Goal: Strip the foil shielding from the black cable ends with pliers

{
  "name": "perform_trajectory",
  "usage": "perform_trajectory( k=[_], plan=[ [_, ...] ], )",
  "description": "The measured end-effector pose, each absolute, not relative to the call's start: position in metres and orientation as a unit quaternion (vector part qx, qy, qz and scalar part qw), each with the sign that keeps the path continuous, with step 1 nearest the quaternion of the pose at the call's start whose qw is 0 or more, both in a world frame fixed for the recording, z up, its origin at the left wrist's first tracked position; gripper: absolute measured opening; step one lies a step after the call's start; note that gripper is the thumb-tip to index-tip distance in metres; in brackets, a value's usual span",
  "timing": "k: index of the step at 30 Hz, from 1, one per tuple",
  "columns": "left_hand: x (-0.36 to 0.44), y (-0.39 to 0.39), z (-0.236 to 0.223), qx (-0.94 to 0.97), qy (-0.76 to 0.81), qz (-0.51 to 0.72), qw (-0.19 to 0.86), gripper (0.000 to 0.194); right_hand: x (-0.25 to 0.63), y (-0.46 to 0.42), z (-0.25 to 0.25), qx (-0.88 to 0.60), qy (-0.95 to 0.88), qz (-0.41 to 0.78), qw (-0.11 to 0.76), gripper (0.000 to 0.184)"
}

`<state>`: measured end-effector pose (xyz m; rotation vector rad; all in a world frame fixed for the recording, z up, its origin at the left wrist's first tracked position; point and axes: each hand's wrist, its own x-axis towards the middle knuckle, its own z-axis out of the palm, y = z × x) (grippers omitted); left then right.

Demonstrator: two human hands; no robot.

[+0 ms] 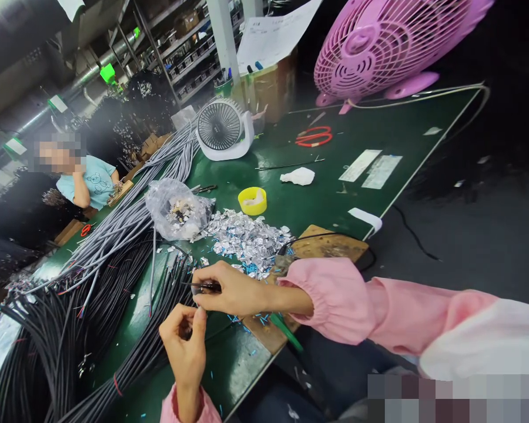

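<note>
My right hand (235,289) is closed around a small dark tool with a thin tip (208,287), which looks like tweezers. Just below it, my left hand (184,343) has thumb and forefinger pinched together, close to the right fingertips. Whatever the left fingers hold is too small and hidden to name. Beside both hands lies a bundle of black cables (158,329), bound with a red tie (117,385). A heap of silver foil scraps (251,238) with bits of blue sits just beyond the right hand.
Grey cables (132,205) run along the left of the green table (286,202). Further back are a clear plastic bag (163,220), a yellow ring (252,208), a white fan (223,129), red-handled scissors (314,137) and a pink fan (379,53). A person (94,179) sits across the table.
</note>
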<state>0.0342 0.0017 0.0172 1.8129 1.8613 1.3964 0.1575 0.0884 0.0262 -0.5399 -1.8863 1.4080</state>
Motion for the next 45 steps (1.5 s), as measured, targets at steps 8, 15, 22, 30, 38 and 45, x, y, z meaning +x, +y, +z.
perform_trajectory(
  k=[8, 15, 22, 30, 38, 45],
  plan=[
    [0.028, -0.001, 0.007, 0.551, 0.632, 0.518, 0.169, 0.044, 0.157, 0.084, 0.018, -0.134, -0.736, 0.532, 0.397, 0.011],
    [0.032, 0.003, 0.006, 0.524, 0.648, 0.529, 0.162, 0.048, 0.156, 0.081, 0.012, -0.123, -0.761, 0.468, 0.431, 0.006],
    [0.039, 0.004, 0.016, 0.544, 0.645, 0.527, 0.107, 0.044, 0.151, 0.083, 0.015, -0.175, -0.705, 0.559, 0.401, 0.008],
    [0.03, 0.004, 0.013, 0.66, 0.609, 0.437, 0.06, 0.027, 0.154, 0.087, 0.014, -0.24, -0.784, 0.417, 0.392, 0.01],
    [0.029, 0.007, 0.013, 0.629, 0.615, 0.474, 0.041, 0.018, 0.157, 0.088, 0.013, -0.169, -0.82, 0.363, 0.409, 0.006],
    [0.029, 0.001, 0.017, 0.615, 0.602, 0.509, -0.002, 0.022, 0.151, 0.088, 0.018, -0.203, -0.689, 0.617, 0.321, 0.016]
  ],
)
